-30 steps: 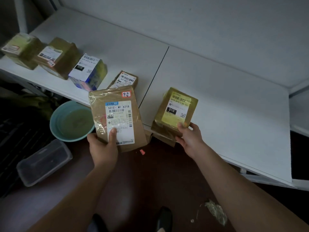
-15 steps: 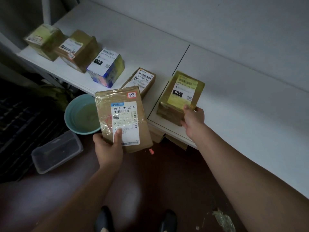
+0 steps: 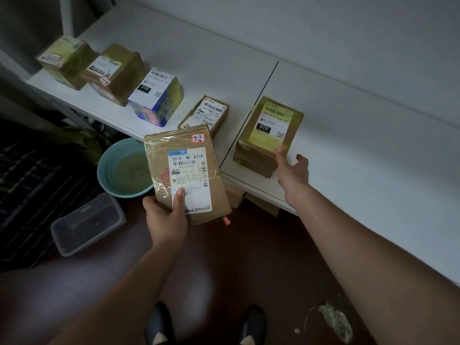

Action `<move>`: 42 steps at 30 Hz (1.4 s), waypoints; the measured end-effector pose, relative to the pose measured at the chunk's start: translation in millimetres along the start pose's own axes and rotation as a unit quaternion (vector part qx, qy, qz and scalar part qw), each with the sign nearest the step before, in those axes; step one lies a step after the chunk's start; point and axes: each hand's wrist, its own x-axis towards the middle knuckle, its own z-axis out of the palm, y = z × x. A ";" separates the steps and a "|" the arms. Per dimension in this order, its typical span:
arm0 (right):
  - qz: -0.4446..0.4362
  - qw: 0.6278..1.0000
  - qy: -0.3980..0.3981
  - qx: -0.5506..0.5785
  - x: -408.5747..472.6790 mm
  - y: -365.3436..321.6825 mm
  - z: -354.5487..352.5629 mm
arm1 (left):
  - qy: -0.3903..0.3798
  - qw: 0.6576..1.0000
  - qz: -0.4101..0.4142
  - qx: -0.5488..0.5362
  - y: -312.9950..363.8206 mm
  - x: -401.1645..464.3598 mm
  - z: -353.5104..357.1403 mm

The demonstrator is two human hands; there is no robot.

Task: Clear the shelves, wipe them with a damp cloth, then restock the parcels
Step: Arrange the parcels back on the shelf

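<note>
Head view: I hold one flat parcel low, in front of the shelf.
My left hand fingers grip its bottom edge; it looks light, stiff, tape-slick. My right hand fingers spread wide beside the yellow box on the shelf.

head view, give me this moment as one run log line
stage: restocking | left hand: grips flat parcel off shelf | right hand: open, touching yellow-taped parcel on shelf | four parcels to its left
</note>
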 end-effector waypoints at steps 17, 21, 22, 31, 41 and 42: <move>-0.032 0.963 -0.239 0.120 -118.9 75.3 -61.4 | -0.054 0.994 0.087 0.041 29.7 -93.2 28.4; -0.033 0.954 -0.240 0.176 -126.0 86.2 -80.9 | -0.081 0.986 0.133 0.053 28.0 -117.9 28.4; -0.031 0.953 -0.233 0.192 -125.4 89.2 -85.2 | -0.098 0.984 0.142 0.055 28.1 -121.9 30.8; -0.012 0.950 -0.109 0.294 -110.3 112.5 -143.8 | -0.303 0.932 0.165 0.108 37.2 -143.9 79.5; 0.024 0.969 -0.032 0.245 -88.7 132.3 -172.0 | -0.400 0.898 0.062 0.172 15.8 -158.6 127.4; 0.032 0.973 -0.031 0.227 -86.8 133.2 -173.1 | -0.397 0.901 0.050 0.169 14.3 -157.9 130.8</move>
